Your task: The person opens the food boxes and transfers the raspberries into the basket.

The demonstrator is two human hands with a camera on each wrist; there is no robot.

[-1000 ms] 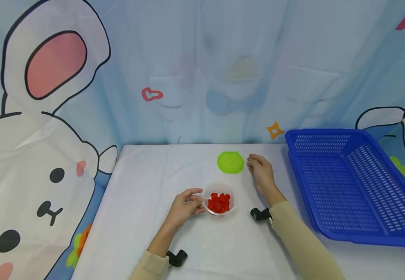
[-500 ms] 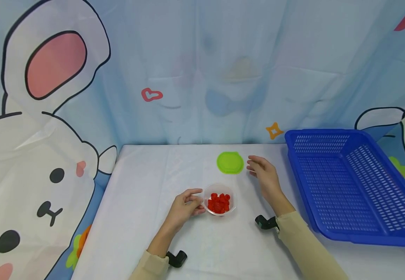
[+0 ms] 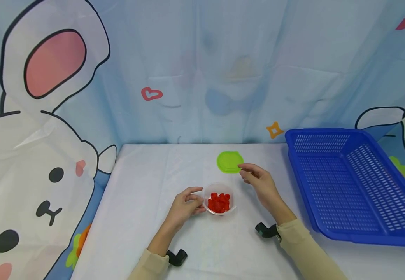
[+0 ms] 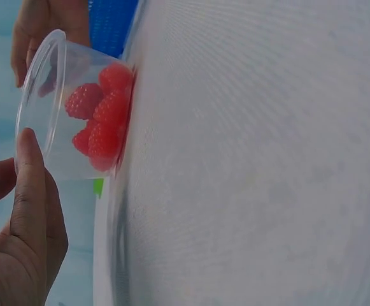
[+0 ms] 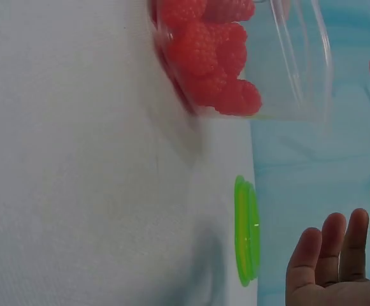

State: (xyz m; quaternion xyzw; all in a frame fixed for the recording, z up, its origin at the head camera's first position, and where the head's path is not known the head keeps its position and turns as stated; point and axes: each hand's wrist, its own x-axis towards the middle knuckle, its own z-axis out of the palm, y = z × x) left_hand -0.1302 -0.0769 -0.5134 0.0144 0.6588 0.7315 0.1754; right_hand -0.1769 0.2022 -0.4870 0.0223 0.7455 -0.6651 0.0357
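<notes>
- Clear plastic cup: standing upright on the counter, just below the centre of the head frame; mouth uncovered.
- Raspberries: several, red, heaped in the bottom of the cup; exact count cannot be told.
- Left hand: lower centre of the head frame, at the left side of the cup. Its fingers are extended and loosely bent, touching the cup near the rim.
- Right hand: right of centre, raised over the counter. Its fingers are spread and slightly bent, holding nothing; the tips are near the right edge of the green lid.
- Green lid: lying flat on the counter, above the cup in the head frame and apart from it.
- Blue plastic basket: right side of the head frame, perforated, well apart from the cup.
- White cloth covers the counter; a printed blue backdrop fills the upper frame, with a rabbit figure at left.
</notes>
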